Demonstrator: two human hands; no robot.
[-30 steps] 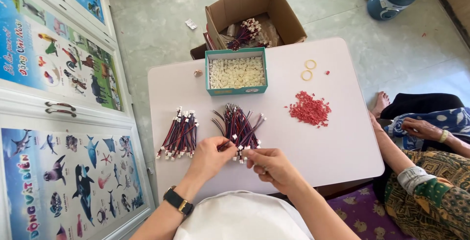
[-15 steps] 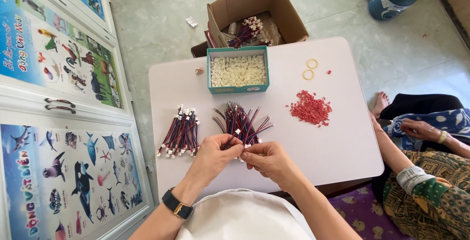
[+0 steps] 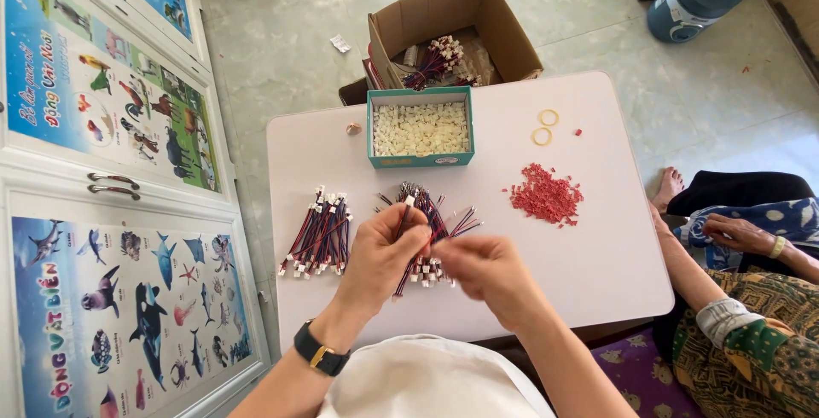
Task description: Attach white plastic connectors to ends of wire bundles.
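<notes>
The left hand (image 3: 384, 252) pinched one red-and-black wire lead (image 3: 408, 213) between thumb and fingertips. The right hand (image 3: 485, 269), fingers pressed together, met it. A loose wire pile (image 3: 431, 235) lay beneath the fingers, a sorted bundle (image 3: 317, 235) just left of them.

1. Bare table (image 3: 597, 273) lies open on the right, below the red pieces (image 3: 546, 194).
2. Wire bundles (image 3: 320, 235) crowd the left front.
3. A teal box (image 3: 420, 160) blocks the far middle.
4. Another person's arm (image 3: 682, 264) borders the right edge.
</notes>
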